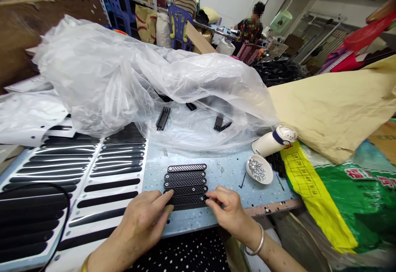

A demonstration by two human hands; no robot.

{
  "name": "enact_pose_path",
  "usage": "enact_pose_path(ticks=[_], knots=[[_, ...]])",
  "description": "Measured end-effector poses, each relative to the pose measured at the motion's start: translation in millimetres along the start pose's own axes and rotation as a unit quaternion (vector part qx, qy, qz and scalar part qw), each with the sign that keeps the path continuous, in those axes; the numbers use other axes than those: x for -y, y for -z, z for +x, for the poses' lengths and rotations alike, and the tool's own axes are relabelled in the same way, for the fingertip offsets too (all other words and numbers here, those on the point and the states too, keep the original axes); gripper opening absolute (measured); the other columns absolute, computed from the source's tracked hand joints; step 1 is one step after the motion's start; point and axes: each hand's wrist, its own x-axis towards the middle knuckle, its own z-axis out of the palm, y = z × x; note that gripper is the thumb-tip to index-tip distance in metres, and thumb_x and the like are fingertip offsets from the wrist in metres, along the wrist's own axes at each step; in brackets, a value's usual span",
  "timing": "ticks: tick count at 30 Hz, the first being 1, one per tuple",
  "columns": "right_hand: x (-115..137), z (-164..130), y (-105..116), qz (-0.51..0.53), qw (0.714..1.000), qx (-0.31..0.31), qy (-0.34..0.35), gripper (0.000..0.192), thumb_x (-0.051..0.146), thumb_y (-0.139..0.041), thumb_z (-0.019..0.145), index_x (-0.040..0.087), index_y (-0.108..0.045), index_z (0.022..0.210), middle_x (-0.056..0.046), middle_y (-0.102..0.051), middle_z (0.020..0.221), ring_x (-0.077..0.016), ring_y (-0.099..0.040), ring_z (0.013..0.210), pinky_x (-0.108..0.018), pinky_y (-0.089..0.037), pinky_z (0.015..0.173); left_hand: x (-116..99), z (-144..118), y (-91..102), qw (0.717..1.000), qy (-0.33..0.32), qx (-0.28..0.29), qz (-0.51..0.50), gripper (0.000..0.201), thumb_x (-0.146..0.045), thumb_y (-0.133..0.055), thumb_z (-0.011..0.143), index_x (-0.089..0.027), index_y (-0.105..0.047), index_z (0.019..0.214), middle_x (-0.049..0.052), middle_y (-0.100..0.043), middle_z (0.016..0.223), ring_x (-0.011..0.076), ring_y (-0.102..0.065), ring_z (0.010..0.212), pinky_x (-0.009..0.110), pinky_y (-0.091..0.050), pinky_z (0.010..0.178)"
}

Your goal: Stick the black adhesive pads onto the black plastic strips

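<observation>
The nearest black bar lay crosswise on the blue speckled table, close to its front edge, between my two hands. Further bars lay parallel just beyond it, their tops crosshatched, with small silver fittings at the ends. My left hand was at the nearest bar's left end, thumb and forefinger slightly parted; I cannot tell whether they gripped it. My right hand was at the right end, fingers curled, thumb and forefinger tips close together; whether they pinched anything, I cannot tell.

To the right stood a white bowl of small silver pieces, with a white bottle lying tilted just behind. Sheets of black strips covered the left side. A clear plastic bag lay beyond the bars, with black pieces at its opening.
</observation>
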Motion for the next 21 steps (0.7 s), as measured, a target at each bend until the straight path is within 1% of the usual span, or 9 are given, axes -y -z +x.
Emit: enact_pose_path(ticks=[2, 4, 6, 8, 11, 13, 16, 21], knots=[[2, -4, -1, -0.032, 0.998, -0.014, 0.048, 0.018, 0.014, -0.056, 0.086, 0.014, -0.074, 0.091, -0.005, -0.062, 0.067, -0.0155, -0.057, 0.058, -0.027, -0.045, 0.054, -6, 9, 0.4, 1.000, -0.010, 0.003, 0.006, 0.027, -0.016, -0.050, 0.093, -0.014, -0.058, 0.119, 0.003, -0.060, 0.072, 0.0173, -0.058, 0.062, 0.030, -0.048, 0.057], [2, -8, -1, -0.065, 0.994, -0.019, 0.088, 0.022, 0.012, -0.052, 0.089, 0.012, -0.073, 0.097, -0.005, -0.061, 0.067, -0.0158, -0.056, 0.059, -0.027, -0.043, 0.054, -14, 20, -3.4, 0.999, -0.024, 0.016, 0.014, 0.028, -0.013, -0.048, 0.093, -0.015, -0.058, 0.119, 0.003, -0.060, 0.071, 0.0176, -0.058, 0.063, 0.030, -0.048, 0.059], [1, -11, -1, -0.110, 0.985, -0.011, 0.131, 0.027, 0.009, -0.047, 0.092, 0.011, -0.071, 0.104, -0.004, -0.058, 0.065, -0.0154, -0.053, 0.057, -0.027, -0.041, 0.053, -20, 30, -10.4, 0.997, -0.037, 0.055, 0.029, 0.029, -0.009, -0.046, 0.091, -0.016, -0.060, 0.116, 0.003, -0.060, 0.072, 0.0185, -0.058, 0.065, 0.031, -0.048, 0.061], [0, -14, 0, -0.166, 0.971, 0.007, 0.171, 0.033, 0.005, -0.041, 0.093, 0.010, -0.069, 0.110, -0.004, -0.055, 0.064, -0.0157, -0.050, 0.056, -0.028, -0.038, 0.052, -25, 38, -18.0, 0.991, -0.040, 0.111, 0.056, 0.030, -0.005, -0.047, 0.087, -0.017, -0.062, 0.111, 0.003, -0.060, 0.072, 0.0198, -0.058, 0.065, 0.033, -0.049, 0.062], [-2, -17, 0, -0.241, 0.948, 0.045, 0.205, 0.041, 0.001, -0.037, 0.089, 0.008, -0.065, 0.117, -0.006, -0.055, 0.068, -0.0182, -0.049, 0.059, -0.030, -0.038, 0.053, -27, 45, -24.7, 0.980, -0.039, 0.169, 0.097, 0.026, -0.004, -0.049, 0.084, -0.017, -0.064, 0.100, 0.003, -0.060, 0.071, 0.0203, -0.057, 0.064, 0.033, -0.048, 0.061], [-3, -19, 0, -0.269, 0.937, 0.069, 0.213, 0.043, 0.000, -0.036, 0.087, 0.007, -0.062, 0.121, -0.007, -0.056, 0.070, -0.0200, -0.050, 0.061, -0.032, -0.039, 0.053, -28, 46, -24.7, 0.976, -0.045, 0.183, 0.111, 0.026, -0.005, -0.050, 0.083, -0.018, -0.064, 0.100, 0.004, -0.061, 0.073, 0.0204, -0.057, 0.065, 0.033, -0.048, 0.062], [-2, -18, 1, -0.282, 0.928, 0.082, 0.227, 0.045, -0.001, -0.037, 0.084, 0.005, -0.061, 0.121, -0.007, -0.056, 0.071, -0.0212, -0.050, 0.062, -0.034, -0.041, 0.053, -27, 42, -21.9, 0.973, -0.049, 0.194, 0.115, 0.035, -0.003, -0.050, 0.081, -0.018, -0.062, 0.110, 0.005, -0.062, 0.077, 0.0214, -0.057, 0.067, 0.035, -0.049, 0.064], [0, -16, 3, -0.289, 0.923, 0.100, 0.234, 0.047, -0.001, -0.038, 0.079, 0.003, -0.059, 0.122, -0.009, -0.058, 0.074, -0.0218, -0.051, 0.066, -0.035, -0.045, 0.056, -21, 31, -20.7, 0.975, -0.058, 0.185, 0.107, 0.042, -0.001, -0.048, 0.079, -0.018, -0.061, 0.115, 0.004, -0.061, 0.077, 0.0210, -0.056, 0.066, 0.036, -0.048, 0.064]])
